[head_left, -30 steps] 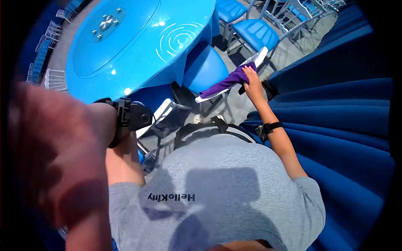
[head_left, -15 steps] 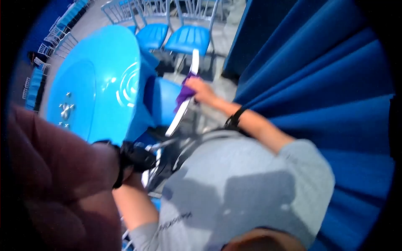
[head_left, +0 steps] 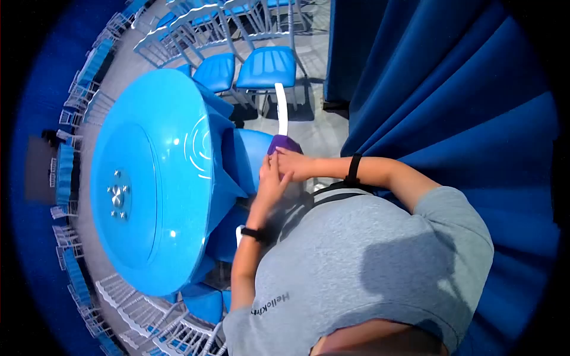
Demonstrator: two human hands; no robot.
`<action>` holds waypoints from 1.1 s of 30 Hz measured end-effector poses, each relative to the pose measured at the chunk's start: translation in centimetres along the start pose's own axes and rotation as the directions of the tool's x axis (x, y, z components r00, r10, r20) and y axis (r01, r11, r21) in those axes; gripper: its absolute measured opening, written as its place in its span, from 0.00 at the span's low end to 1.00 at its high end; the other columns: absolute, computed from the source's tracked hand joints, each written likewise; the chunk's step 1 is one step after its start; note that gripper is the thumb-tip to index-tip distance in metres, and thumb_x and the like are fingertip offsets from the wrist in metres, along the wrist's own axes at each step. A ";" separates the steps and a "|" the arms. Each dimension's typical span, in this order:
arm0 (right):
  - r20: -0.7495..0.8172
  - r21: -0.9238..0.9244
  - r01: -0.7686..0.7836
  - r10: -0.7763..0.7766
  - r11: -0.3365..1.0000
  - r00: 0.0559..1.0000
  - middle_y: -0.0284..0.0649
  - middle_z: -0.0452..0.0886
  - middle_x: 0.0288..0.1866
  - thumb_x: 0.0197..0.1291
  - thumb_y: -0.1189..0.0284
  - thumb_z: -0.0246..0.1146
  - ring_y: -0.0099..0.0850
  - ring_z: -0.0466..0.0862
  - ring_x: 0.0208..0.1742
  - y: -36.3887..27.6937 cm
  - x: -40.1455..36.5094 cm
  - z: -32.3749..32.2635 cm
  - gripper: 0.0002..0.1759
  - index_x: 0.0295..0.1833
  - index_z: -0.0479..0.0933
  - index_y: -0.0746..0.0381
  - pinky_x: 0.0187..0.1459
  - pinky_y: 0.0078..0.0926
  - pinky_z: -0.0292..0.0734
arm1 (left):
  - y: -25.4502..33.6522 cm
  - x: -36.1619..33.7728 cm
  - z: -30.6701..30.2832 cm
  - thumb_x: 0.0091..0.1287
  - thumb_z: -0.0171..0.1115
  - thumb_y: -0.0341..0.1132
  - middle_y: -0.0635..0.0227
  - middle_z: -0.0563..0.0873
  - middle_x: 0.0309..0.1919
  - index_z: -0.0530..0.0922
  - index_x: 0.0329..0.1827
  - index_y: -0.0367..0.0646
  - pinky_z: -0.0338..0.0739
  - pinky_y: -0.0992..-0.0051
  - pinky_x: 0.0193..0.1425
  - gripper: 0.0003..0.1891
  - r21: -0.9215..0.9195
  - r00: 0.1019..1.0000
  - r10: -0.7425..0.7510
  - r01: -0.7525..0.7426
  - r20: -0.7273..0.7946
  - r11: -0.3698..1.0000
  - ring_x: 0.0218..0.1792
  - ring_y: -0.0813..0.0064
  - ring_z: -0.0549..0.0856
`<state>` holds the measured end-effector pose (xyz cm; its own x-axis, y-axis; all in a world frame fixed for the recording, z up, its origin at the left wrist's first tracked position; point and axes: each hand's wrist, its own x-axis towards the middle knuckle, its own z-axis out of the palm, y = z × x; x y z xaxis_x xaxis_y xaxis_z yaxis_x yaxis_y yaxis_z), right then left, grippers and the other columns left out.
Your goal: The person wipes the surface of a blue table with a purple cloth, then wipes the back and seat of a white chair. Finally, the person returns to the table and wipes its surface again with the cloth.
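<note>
My right hand (head_left: 295,165) is closed over a purple cloth (head_left: 285,142), wrapped on the white top rail (head_left: 281,110) of a chair back. My left hand (head_left: 272,183) meets it there, its fingers against the cloth and overlapping the right fingers. Much of the cloth is hidden under both hands. The rail's far end sticks out beyond the cloth. Left of it shows the chair's blue seat (head_left: 250,154), beside the table.
A round table (head_left: 178,237) with a glossy blue cover and a turntable (head_left: 139,196) stands at left. Blue-seated chairs (head_left: 267,66) line up ahead, and more white chairs (head_left: 142,308) stand behind left. A blue curtain (head_left: 451,118) hangs close on the right.
My left hand came down from close to the camera to join the right at the cloth. My right hand and the cloth now sit lower in view on the rail.
</note>
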<state>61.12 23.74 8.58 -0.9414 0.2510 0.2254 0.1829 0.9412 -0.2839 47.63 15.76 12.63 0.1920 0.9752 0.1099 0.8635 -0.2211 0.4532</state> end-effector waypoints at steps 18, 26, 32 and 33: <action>-0.217 0.380 -0.403 0.504 0.832 0.836 0.50 0.60 0.69 0.51 0.74 0.54 0.46 0.52 0.73 7.9 0.9 -1.7 0.28 0.62 0.66 0.66 0.70 0.42 0.50 | -3.7 9.2 3.0 0.67 0.50 0.37 0.48 0.69 0.61 0.60 0.66 0.36 0.61 0.68 0.65 0.26 -0.690 0.990 -0.127 0.132 0.059 0.712 0.62 0.54 0.69; -0.099 0.135 -0.237 0.251 0.962 0.963 0.53 0.57 0.68 0.49 0.70 0.61 0.61 0.45 0.71 -0.5 -0.9 -3.2 0.30 0.61 0.68 0.59 0.68 0.53 0.51 | -3.6 -0.2 -2.6 0.64 0.55 0.30 0.50 0.80 0.48 0.70 0.59 0.37 0.73 0.69 0.51 0.19 -0.397 0.959 -0.053 0.165 0.278 0.903 0.48 0.60 0.81; -0.093 0.156 -0.274 0.291 0.949 0.952 0.53 0.51 0.71 0.50 0.70 0.60 0.54 0.46 0.73 -1.9 -1.6 -1.9 0.38 0.68 0.57 0.65 0.68 0.51 0.50 | -1.9 -3.0 -0.8 0.65 0.54 0.42 0.36 0.52 0.67 0.46 0.71 0.34 0.55 0.63 0.69 0.38 -0.436 0.972 0.059 0.048 0.229 0.899 0.68 0.43 0.56; -0.086 0.150 -0.273 0.288 0.950 0.954 0.53 0.51 0.71 0.50 0.70 0.60 0.54 0.46 0.73 -1.6 -1.3 -1.6 0.38 0.68 0.57 0.65 0.68 0.51 0.50 | -2.2 -1.6 0.2 0.66 0.54 0.42 0.35 0.53 0.66 0.44 0.71 0.33 0.55 0.62 0.69 0.38 -0.479 0.978 0.014 0.090 0.210 0.873 0.67 0.41 0.56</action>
<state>62.48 22.24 10.28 -0.8209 0.5298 0.2131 0.3887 0.7918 -0.4711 45.53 14.69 11.34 0.2972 0.9521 -0.0717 0.5479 -0.1086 0.8294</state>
